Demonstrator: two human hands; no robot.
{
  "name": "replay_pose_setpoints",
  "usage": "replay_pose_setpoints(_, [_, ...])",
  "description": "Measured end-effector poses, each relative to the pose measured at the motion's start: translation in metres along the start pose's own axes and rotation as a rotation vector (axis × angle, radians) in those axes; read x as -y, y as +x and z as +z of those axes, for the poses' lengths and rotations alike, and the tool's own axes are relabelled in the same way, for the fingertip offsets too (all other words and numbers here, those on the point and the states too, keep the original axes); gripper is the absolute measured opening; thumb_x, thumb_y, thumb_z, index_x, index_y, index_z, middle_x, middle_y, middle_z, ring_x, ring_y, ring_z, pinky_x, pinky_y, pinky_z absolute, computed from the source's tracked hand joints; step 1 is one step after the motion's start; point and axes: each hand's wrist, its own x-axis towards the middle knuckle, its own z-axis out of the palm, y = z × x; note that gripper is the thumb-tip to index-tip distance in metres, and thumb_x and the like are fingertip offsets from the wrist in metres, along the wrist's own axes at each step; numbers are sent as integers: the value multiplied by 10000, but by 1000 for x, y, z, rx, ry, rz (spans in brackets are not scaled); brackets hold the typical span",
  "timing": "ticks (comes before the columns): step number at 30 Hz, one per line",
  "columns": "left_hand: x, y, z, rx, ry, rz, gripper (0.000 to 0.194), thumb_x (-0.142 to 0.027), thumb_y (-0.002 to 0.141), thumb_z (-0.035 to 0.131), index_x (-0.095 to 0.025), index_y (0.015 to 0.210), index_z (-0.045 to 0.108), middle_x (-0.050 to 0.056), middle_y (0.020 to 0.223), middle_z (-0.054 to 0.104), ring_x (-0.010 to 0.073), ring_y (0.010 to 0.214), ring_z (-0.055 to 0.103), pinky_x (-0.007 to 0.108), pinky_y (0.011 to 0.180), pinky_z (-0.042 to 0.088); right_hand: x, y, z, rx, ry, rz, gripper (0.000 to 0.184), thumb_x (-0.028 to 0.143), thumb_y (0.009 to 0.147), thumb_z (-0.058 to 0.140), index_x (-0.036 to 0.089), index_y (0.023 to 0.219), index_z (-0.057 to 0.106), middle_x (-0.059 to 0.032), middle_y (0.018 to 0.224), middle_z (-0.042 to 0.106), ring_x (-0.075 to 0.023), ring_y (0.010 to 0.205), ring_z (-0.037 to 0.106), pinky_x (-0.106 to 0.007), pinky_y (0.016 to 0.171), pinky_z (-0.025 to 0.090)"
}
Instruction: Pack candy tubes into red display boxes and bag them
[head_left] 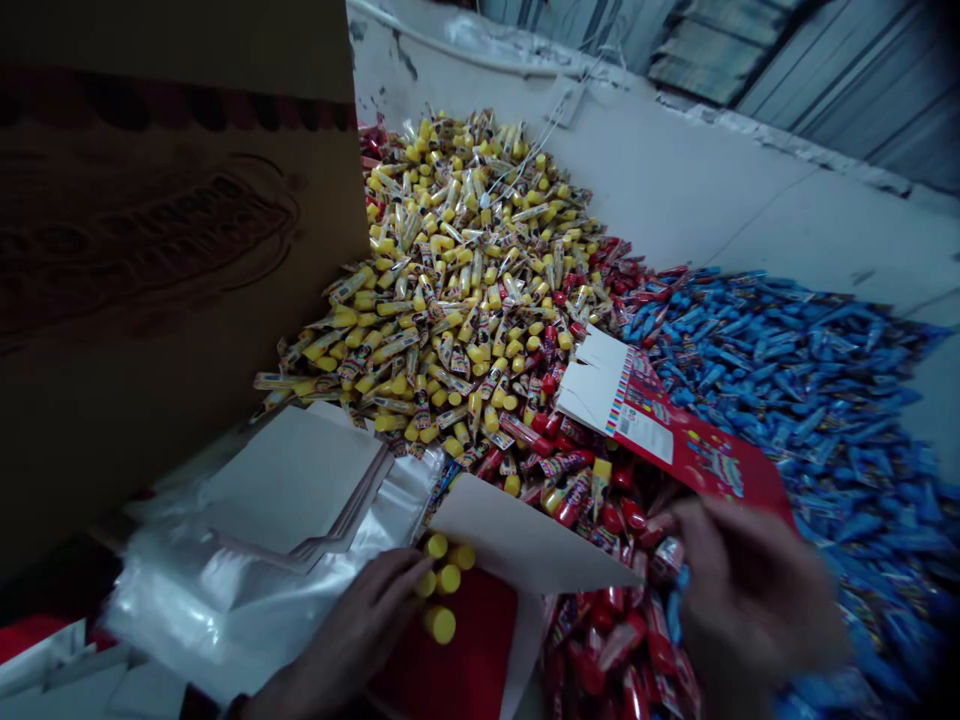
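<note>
My left hand point(364, 625) is closed around several yellow-capped candy tubes point(448, 580), their round caps facing up toward me. They are over the red inner side of an open carton point(465, 660), whose white flap point(525, 540) stands up behind them. My right hand point(757, 600), blurred by motion, is at the pile of red candy tubes point(622, 640). Its thumb and fingers are pinched together on a red candy tube point(660, 525), mostly covered by the fingertips. A flattened red printed carton point(701, 450) lies on the pile just beyond that hand.
Behind rises a large heap of yellow-capped tubes point(457, 270), with blue-wrapped tubes point(787, 350) to the right. White card sheets point(300, 480) rest on clear plastic bags point(187, 600) at left. A tall cardboard box point(172, 400) blocks the left side; a white wall point(675, 180) stands behind.
</note>
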Motion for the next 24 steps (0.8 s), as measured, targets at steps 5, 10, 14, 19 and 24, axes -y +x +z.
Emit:
replay_pose_setpoints(5, [41, 81, -28, -248, -118, -128, 156, -215, 903, 501, -200, 995, 626, 62, 930, 680, 164, 870, 655, 258, 757, 533, -45, 102, 106, 645, -14, -236, 294, 175, 846, 565, 183, 1138, 600, -88, 1108, 625, -188, 1006, 608, -355, 893, 498])
replay_pose_setpoints(10, [65, 194, 20, 26, -65, -293, 204, -241, 898, 511, -114, 1039, 586, 69, 865, 679, 173, 775, 647, 286, 732, 527, -82, 113, 195, 909, -403, -441, 571, 72, 773, 590, 105, 1326, 453, -151, 1269, 525, -229, 1147, 506, -351, 959, 439])
replay_pose_setpoints(14, [52, 244, 66, -4, 6, -325, 407, -161, 813, 603, -61, 1195, 502, 192, 1164, 569, 282, 1119, 527, 431, 953, 440, -90, 116, 215, 875, -559, -476, 533, 58, 831, 515, 162, 1347, 429, -136, 1257, 527, -244, 1130, 497, -377, 913, 447])
replay_pose_setpoints(19, [42, 258, 90, -59, 1, -407, 424, 25, 799, 392, -83, 1190, 514, 199, 1207, 503, 311, 1166, 452, 514, 966, 391, -93, 119, 226, 889, -624, -476, 417, 99, 934, 328, 170, 1334, 423, -182, 1238, 521, -252, 1047, 540, -403, 846, 458])
replay_pose_setpoints(24, [58, 245, 82, -143, -141, -452, 348, -23, 697, 532, -160, 1008, 604, 93, 1104, 545, 243, 1089, 497, 425, 982, 401, -93, 119, 228, 910, -584, -489, 318, 151, 932, 386, 209, 1222, 505, -127, 1146, 576, -214, 962, 589, -317, 800, 475])
